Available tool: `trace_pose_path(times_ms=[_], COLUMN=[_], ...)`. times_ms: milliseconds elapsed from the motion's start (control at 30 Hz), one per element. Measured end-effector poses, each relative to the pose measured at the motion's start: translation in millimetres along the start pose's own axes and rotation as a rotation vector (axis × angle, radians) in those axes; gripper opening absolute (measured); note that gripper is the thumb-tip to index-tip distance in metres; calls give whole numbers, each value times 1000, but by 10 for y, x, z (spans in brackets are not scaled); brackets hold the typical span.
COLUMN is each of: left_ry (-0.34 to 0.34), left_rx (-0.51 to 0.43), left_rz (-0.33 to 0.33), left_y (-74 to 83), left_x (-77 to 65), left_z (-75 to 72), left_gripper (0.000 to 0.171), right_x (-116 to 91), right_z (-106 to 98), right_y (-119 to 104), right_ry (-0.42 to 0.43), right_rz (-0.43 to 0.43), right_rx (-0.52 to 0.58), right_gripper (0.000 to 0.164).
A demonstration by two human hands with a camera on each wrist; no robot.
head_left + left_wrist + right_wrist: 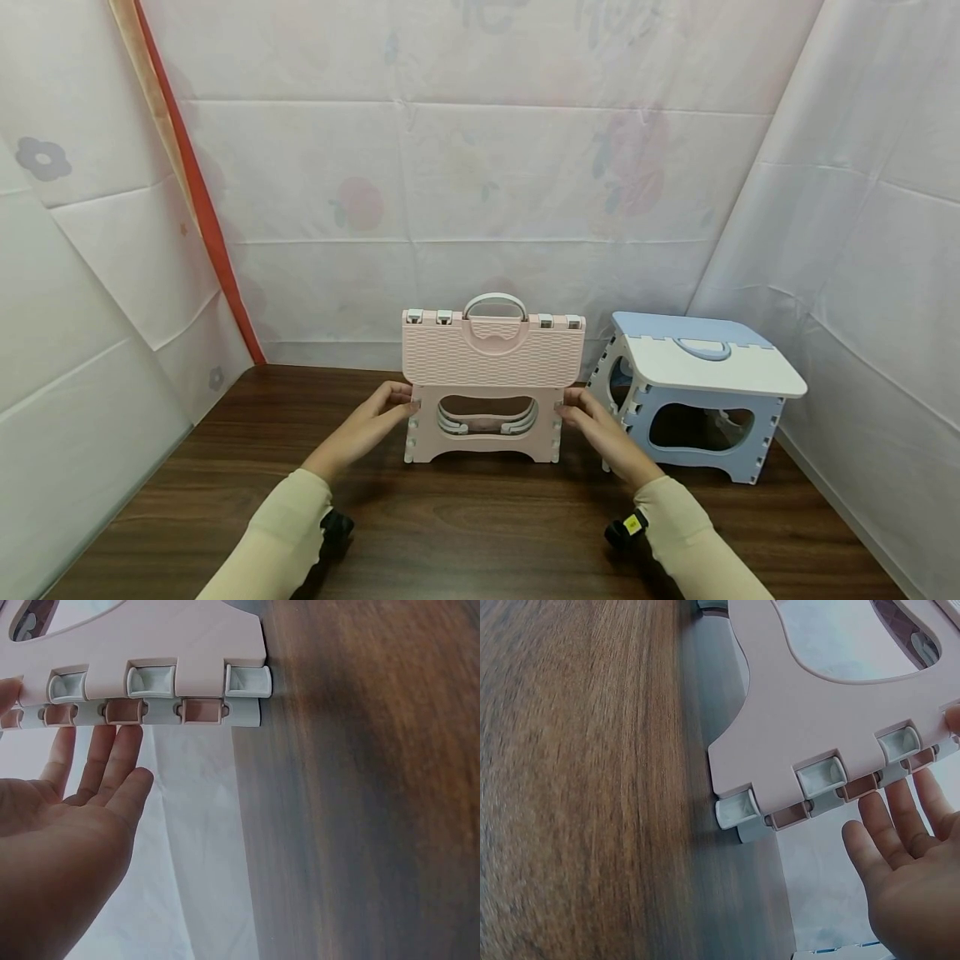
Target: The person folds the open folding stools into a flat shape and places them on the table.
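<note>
A pink folding stool (492,365) stands upright on the table, its legs flat together and its ribbed seat panel tipped toward me over their upper part. On top, a pale carrying handle (495,297) arches up. My left hand (365,427) grips the stool's left side edge, thumb in front and fingers behind. At the opposite edge my right hand (604,432) holds it the same way. Both wrist views show fingertips (129,742) against the hinged edge, beside the white hinge tabs (821,777).
A blue and white folding stool (712,367) stands unfolded at the right, close to my right hand. Dark wooden table (465,525) spreads in front. White printed cloth (480,183) hangs behind and along both sides, with a red strip (197,192) at the left corner.
</note>
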State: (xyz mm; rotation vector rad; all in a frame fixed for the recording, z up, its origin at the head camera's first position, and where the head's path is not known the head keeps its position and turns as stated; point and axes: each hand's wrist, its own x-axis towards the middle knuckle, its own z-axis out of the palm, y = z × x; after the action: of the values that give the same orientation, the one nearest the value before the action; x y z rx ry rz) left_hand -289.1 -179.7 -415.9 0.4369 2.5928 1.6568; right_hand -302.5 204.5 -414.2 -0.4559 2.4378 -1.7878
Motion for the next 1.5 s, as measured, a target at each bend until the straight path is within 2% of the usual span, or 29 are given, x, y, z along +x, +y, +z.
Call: trace_pose_path(times_ms=[867,1500], left_ry=[-8,-2], left_rx=[14,15], left_rz=[-14,-34], left_y=[-6,12], left_x=[-6,-6], left_z=[-7,-5], left_gripper=[45,44], right_x=[5,18], right_z=[0,16], right_y=[9,-19], right_ry=[7,33], right_rz=[10,18], right_rx=[-3,-12], right_gripper=[47,40])
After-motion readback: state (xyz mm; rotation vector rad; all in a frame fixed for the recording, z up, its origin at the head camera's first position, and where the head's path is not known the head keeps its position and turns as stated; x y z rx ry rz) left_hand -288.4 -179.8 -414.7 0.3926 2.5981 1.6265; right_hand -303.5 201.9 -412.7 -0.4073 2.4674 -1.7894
